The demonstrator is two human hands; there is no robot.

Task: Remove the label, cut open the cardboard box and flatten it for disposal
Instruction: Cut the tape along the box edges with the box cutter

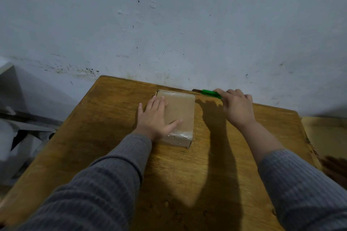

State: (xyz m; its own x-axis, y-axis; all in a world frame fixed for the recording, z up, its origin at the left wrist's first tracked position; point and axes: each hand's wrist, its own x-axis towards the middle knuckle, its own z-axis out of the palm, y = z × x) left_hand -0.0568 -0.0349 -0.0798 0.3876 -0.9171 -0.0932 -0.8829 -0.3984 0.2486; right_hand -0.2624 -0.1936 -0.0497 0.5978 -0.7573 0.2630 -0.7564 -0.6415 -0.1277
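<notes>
A small flat cardboard box lies on the wooden table, near its far edge, with clear tape across its near end. My left hand rests flat on the box's left half, fingers straight and spread. To the right of the box, my right hand curls its fingers around a green utility knife that lies along the far table edge by the wall. Only the knife's left part shows past my fingers. No label is visible on the box's top.
A stained grey wall stands directly behind the table. Grey, blurred objects sit off the table's left side. A second yellowish surface lies beyond the right edge.
</notes>
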